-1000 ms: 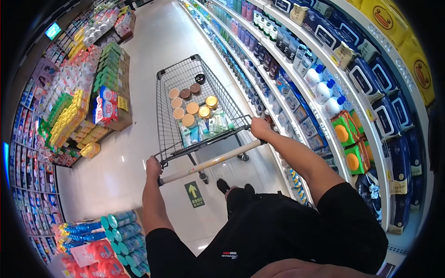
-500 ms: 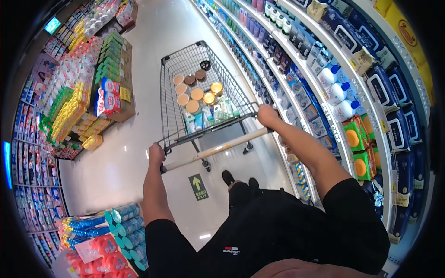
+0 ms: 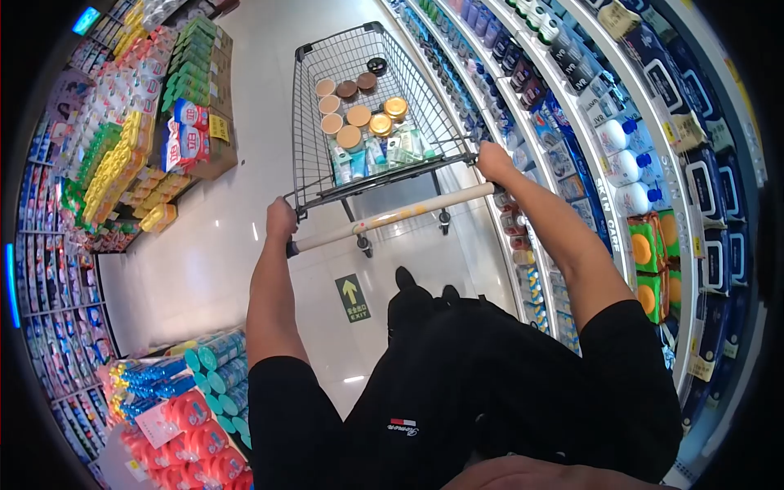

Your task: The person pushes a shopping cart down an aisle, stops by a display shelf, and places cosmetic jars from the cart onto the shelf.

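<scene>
A wire shopping cart [image 3: 327, 194] stands in front of me, its pale handle bar [image 3: 425, 205] crossing between my arms. My left hand [image 3: 282, 219] is closed around the frame at the bar's left end. At the opposite end, my right hand [image 3: 496, 163] grips the frame in the same way. Inside the basket are several tan-lidded tubs [image 3: 358, 115], some brown-lidded ones [image 3: 347, 89] and two gold-lidded jars [image 3: 380, 124]. Several green and white tubes or packs [image 3: 392, 152] lie at the near end. My fingers are partly hidden by the backs of the hands.
Long shelves of bottles and packs [image 3: 635, 165] run close along the right. Stacked goods [image 3: 114, 175] stand at the left, with another display of red and teal containers [image 3: 192, 425] at lower left. A green exit sign [image 3: 353, 298] is on the shiny floor.
The cart appears higher and slightly further right in view, both hands still on it. The displays and floor sign have shifted in view, and my feet have changed position.
</scene>
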A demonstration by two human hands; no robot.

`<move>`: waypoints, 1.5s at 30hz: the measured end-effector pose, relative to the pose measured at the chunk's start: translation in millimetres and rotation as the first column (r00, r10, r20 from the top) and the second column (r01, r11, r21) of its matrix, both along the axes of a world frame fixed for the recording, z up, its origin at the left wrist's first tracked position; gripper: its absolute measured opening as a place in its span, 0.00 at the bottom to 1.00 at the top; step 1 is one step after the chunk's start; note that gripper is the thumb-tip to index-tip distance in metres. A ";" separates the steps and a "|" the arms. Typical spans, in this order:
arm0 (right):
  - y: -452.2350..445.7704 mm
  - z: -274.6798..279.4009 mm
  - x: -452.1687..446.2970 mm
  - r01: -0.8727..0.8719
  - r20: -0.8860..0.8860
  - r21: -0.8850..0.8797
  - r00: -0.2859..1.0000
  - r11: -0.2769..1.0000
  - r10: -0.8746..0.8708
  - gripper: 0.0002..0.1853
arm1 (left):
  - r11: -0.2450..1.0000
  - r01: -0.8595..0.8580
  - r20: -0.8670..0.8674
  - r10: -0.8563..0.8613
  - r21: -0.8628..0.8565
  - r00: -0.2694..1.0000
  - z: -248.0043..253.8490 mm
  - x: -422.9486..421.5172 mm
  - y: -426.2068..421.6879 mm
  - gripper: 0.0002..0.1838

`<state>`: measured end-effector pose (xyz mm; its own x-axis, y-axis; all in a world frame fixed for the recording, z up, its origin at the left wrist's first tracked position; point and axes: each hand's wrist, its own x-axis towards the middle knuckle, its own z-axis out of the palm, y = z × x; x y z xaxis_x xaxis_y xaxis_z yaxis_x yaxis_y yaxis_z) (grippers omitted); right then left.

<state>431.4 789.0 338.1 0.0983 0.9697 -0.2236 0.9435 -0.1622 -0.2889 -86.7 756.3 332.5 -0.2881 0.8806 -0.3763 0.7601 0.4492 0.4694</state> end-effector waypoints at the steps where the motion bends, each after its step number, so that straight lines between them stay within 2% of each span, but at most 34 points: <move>1: 7.7 -2.9 0.2 0.005 0.017 -0.012 1.000 1.000 -0.005 0.10 | 1.000 0.001 0.001 -0.001 -0.001 1.000 0.6 -1.1 6.1 0.10; 4: 23.6 -1.4 -2.0 -0.027 0.039 -0.049 0.999 0.998 0.029 0.11 | 1.000 -0.022 0.009 0.022 0.003 1.000 -2.4 -4.3 24.7 0.10; 6: 34.5 -0.8 -5.5 0.029 0.049 -0.035 0.998 0.999 -0.027 0.12 | 0.999 -0.035 0.041 0.035 0.005 0.999 -6.7 -8.7 37.6 0.10; 12: 69.0 -6.7 -6.1 0.029 0.070 -0.042 0.997 0.999 -0.026 0.12 | 1.000 -0.011 0.045 0.011 0.003 0.999 -7.9 -15.4 73.1 0.11; 14: 78.7 -13.5 -4.0 -0.049 0.084 -0.043 0.995 0.998 0.052 0.13 | 0.999 -0.013 0.053 0.015 -0.033 0.998 -9.9 -17.4 85.6 0.10; 17: 89.3 5.0 -16.2 -0.025 0.103 -0.038 0.994 0.999 0.029 0.12 | 1.000 0.001 0.033 0.000 -0.030 0.999 -12.1 -22.2 104.5 0.10; 27: 156.5 -0.1 -22.8 -0.023 0.131 -0.065 0.991 0.998 0.031 0.13 | 1.000 0.001 0.043 0.000 -0.025 0.999 -9.3 -26.1 168.0 0.09; 29: 170.8 -4.2 -21.7 -0.027 0.136 -0.078 0.990 0.997 0.038 0.13 | 0.999 0.054 0.024 -0.054 0.002 0.998 -16.6 -30.0 182.9 0.08; 32: 201.7 -14.8 -18.8 -0.043 0.127 -0.071 0.991 0.997 0.052 0.14 | 0.999 0.050 0.025 -0.050 -0.009 0.998 -11.5 -32.5 207.1 0.07; 34: 216.0 -2.7 -29.7 -0.003 0.119 -0.049 0.993 0.999 0.009 0.13 | 0.999 0.041 0.022 -0.041 -0.007 0.999 -9.4 -33.9 224.5 0.08; 38: 255.4 4.5 -34.3 -0.030 0.117 -0.082 0.992 0.996 0.040 0.14 | 1.000 0.009 0.032 -0.009 -0.010 0.999 -13.7 -35.3 261.5 0.08; 40: 272.5 11.7 -42.5 0.017 0.081 -0.065 0.997 0.998 -0.012 0.13 | 0.999 0.043 0.019 -0.042 -0.029 0.999 -10.5 -40.1 282.1 0.07; 41: 281.3 16.6 -45.4 -0.020 0.088 -0.068 0.996 0.997 0.026 0.13 | 0.998 0.053 -0.003 -0.053 -0.020 0.999 -17.4 -45.5 294.2 0.07; 42: 297.0 -7.3 -35.1 -0.038 0.069 -0.077 0.997 0.996 0.043 0.13 | 0.998 0.060 -0.031 -0.060 -0.025 0.998 -25.9 -46.3 300.8 0.07; 45: 325.6 -9.2 -40.0 0.013 0.024 -0.113 1.000 0.994 -0.011 0.13 | 0.998 0.051 -0.049 -0.053 -0.024 0.997 -19.7 -46.1 326.4 0.07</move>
